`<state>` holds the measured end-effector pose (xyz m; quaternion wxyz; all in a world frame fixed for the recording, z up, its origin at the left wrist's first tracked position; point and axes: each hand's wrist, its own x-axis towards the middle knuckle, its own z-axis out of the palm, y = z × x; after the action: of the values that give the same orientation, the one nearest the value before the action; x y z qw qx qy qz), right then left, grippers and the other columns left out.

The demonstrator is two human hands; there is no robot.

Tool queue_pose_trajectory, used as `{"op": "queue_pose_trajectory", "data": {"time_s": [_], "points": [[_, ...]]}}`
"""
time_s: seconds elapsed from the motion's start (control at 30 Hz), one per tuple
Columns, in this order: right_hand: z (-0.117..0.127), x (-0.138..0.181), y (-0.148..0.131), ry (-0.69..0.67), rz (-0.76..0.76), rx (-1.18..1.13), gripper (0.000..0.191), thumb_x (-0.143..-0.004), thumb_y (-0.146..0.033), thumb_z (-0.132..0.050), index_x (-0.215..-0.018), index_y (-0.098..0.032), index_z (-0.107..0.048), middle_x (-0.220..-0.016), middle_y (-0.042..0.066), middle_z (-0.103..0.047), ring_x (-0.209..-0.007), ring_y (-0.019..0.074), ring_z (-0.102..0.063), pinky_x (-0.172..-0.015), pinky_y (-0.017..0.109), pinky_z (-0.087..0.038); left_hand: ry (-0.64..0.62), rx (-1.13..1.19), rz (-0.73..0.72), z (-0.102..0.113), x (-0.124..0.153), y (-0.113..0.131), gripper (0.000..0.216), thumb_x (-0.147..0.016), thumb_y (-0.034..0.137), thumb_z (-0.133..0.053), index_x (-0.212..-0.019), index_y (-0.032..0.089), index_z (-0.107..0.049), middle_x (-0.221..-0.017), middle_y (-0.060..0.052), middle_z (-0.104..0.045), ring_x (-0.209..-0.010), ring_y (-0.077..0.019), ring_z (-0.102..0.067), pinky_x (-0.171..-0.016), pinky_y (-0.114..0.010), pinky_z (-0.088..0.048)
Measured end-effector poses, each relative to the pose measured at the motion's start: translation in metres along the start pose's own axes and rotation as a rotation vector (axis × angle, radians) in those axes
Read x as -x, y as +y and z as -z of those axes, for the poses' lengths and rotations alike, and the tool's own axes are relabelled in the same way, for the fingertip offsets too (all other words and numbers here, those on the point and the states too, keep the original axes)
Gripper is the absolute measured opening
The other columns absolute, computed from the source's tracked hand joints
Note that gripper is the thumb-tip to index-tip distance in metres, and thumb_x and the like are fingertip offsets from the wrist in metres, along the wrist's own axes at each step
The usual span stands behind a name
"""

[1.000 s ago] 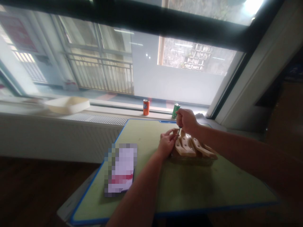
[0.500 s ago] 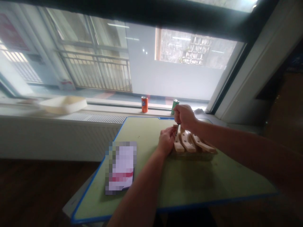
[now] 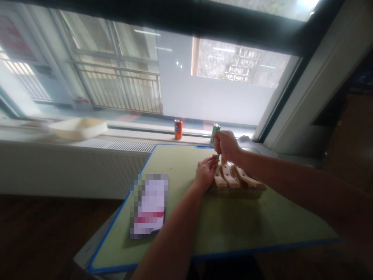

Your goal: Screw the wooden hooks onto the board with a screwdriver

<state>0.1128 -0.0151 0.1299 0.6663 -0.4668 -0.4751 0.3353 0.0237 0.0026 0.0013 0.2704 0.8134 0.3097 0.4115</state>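
My right hand (image 3: 227, 144) is closed in a fist around a screwdriver, its handle hidden in my palm. The short visible shaft (image 3: 218, 157) points down at the leftmost wooden piece (image 3: 219, 181). My left hand (image 3: 205, 173) grips that piece from the left, fingers close to the shaft's tip. Beside it lie more curved wooden pieces (image 3: 230, 179) with dark holes. They rest on a clear plastic tray (image 3: 240, 192). What the screwdriver tip touches is too small to make out.
The pieces stand on a green table (image 3: 233, 225) with a blue rim. A blurred-out phone-like object (image 3: 151, 204) lies at its left. On the windowsill are an orange can (image 3: 178, 130), a green can (image 3: 215, 134) and a pale basin (image 3: 78, 129).
My right fist has come down slightly toward the wooden piece, and less of the shaft shows. My left hand stays in about the same place.
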Motion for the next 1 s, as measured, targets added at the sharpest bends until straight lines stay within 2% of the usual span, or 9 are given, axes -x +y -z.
{"op": "queue_pose_trajectory", "data": {"time_s": [0.27, 0.47, 0.7, 0.87, 1.0], "points": [[0.001, 0.001, 0.001, -0.03, -0.038, -0.061, 0.033, -0.064, -0.017, -0.048, -0.041, -0.023, -0.025, -0.032, -0.009, -0.023, -0.028, 0.0041, -0.02, -0.03, 0.021, -0.015, 0.0, -0.016, 0.029, 0.001, -0.001, 0.004, 0.034, -0.089, 0.026, -0.038, -0.111, 0.026, -0.064, -0.122, 0.001, -0.058, -0.11, -0.0186, -0.048, -0.099, -0.032, -0.037], [0.0, -0.001, 0.006, -0.072, -0.06, -0.094, 0.033, -0.063, -0.019, -0.05, -0.042, -0.023, -0.025, -0.034, -0.009, -0.023, -0.029, 0.0042, -0.02, -0.03, 0.021, -0.013, 0.006, -0.016, 0.029, 0.001, -0.001, 0.004, 0.035, -0.088, 0.024, -0.038, -0.112, 0.027, -0.064, -0.121, 0.001, -0.058, -0.109, -0.0191, -0.049, -0.097, -0.032, -0.039], [0.003, -0.001, 0.009, -0.066, -0.048, -0.095, 0.033, -0.063, -0.017, -0.051, -0.04, -0.022, -0.028, -0.032, -0.009, -0.025, -0.028, 0.0044, -0.02, -0.03, 0.022, -0.012, 0.023, -0.026, 0.047, -0.002, 0.001, 0.006, 0.034, -0.088, 0.025, -0.04, -0.112, 0.027, -0.063, -0.125, 0.001, -0.057, -0.109, -0.02, -0.049, -0.098, -0.034, -0.038], [0.011, -0.002, 0.009, -0.048, -0.071, -0.113, 0.035, -0.064, -0.018, -0.051, -0.043, -0.023, -0.024, -0.034, -0.009, -0.023, -0.029, 0.0046, -0.02, -0.031, 0.022, -0.013, 0.008, -0.027, 0.063, -0.002, 0.003, 0.008, 0.033, -0.088, 0.028, -0.04, -0.112, 0.032, -0.063, -0.128, 0.006, -0.055, -0.111, -0.0194, -0.049, -0.098, -0.034, -0.039], [0.012, -0.003, 0.009, -0.033, -0.101, -0.117, 0.035, -0.063, -0.018, -0.051, -0.043, -0.023, -0.023, -0.034, -0.01, -0.021, -0.029, 0.0045, -0.018, -0.031, 0.023, -0.012, 0.02, -0.015, 0.077, -0.002, 0.002, 0.007, 0.034, -0.087, 0.026, -0.041, -0.111, 0.029, -0.064, -0.127, 0.006, -0.056, -0.111, -0.0195, -0.049, -0.099, -0.034, -0.038]]}}
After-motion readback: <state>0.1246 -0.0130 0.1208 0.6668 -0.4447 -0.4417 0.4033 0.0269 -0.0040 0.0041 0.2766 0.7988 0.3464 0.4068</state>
